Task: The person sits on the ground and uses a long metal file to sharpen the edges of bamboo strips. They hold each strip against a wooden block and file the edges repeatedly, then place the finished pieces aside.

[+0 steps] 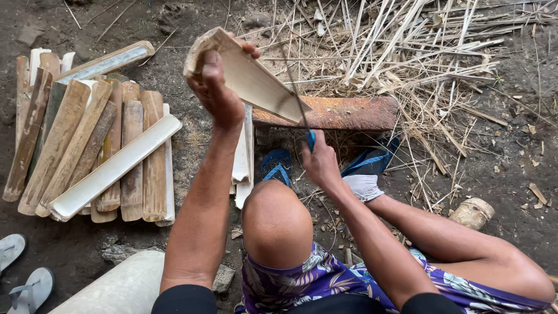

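My left hand (216, 87) grips the upper end of a split bamboo slat (250, 78), holding it tilted with its lower end resting on a reddish wooden block (343, 113). My right hand (318, 160) is closed on the blue handle of a knife (302, 116). The thin blade runs upward and meets the slat's lower edge. My knee (276, 224) sits between my arms, with patterned purple shorts below it.
A stack of split bamboo pieces (93, 151) lies on the dirt at left. Thin bamboo strips (407, 46) are heaped at the top right. Blue sandals (372, 160) sit by the block, grey sandals (23, 273) at bottom left, a bamboo stub (472, 212) at right.
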